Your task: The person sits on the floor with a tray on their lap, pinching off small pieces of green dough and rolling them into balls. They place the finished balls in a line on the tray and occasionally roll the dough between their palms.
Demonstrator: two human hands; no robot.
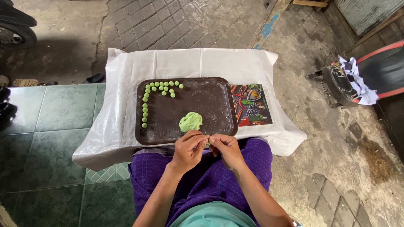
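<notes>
A dark brown tray [210, 101] rests on a low table covered in white cloth [126, 84]. A lump of green dough [190, 121] lies near the tray's front edge. Several small green dough balls [159, 86] line its back-left corner and left side. My left hand [189, 149] and my right hand [226, 148] meet fingertip to fingertip just in front of the tray, above my purple-clad lap. They pinch a tiny bit of something between them; it is mostly hidden by the fingers.
A printed rectangular board [251, 104] lies right of the tray. A dark stool with white cloth [349, 82] stands on the paved ground at right. Green floor tiles [42, 134] spread left, with a wheel [17, 33] at top left.
</notes>
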